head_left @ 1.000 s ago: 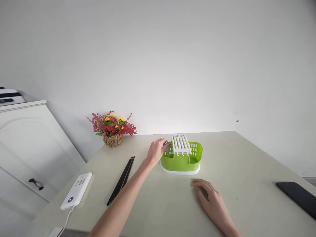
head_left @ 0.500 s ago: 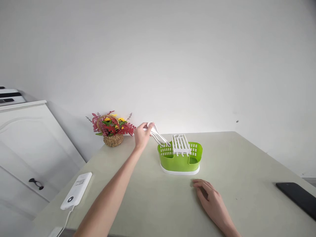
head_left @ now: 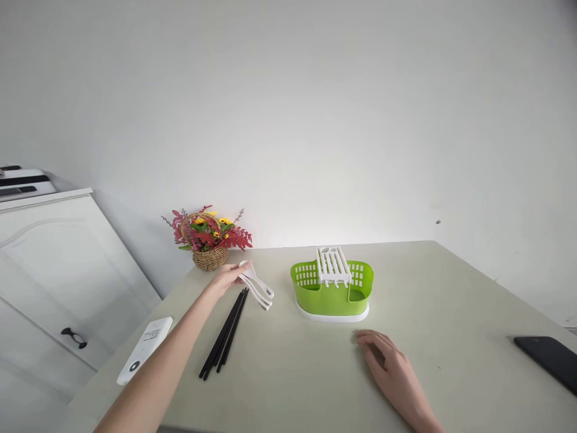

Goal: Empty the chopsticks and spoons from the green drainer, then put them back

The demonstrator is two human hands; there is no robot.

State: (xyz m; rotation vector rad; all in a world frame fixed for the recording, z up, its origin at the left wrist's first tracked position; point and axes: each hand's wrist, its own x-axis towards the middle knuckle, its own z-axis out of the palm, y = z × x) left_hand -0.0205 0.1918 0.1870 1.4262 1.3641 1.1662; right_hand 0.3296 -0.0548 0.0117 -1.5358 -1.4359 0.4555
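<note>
White plastic spoons (head_left: 259,290), likely light, stiff and slick, pinched at handle ends by left hand (head_left: 225,279) centre-left of frame; right hand (head_left: 391,367) flat, empty on tabletop (head_left: 451,288).

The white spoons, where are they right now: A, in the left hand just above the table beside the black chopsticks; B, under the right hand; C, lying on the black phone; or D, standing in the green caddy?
A: the left hand grips the white spoons by their handles, just right of the black chopsticks, well clear of the green caddy.
</note>
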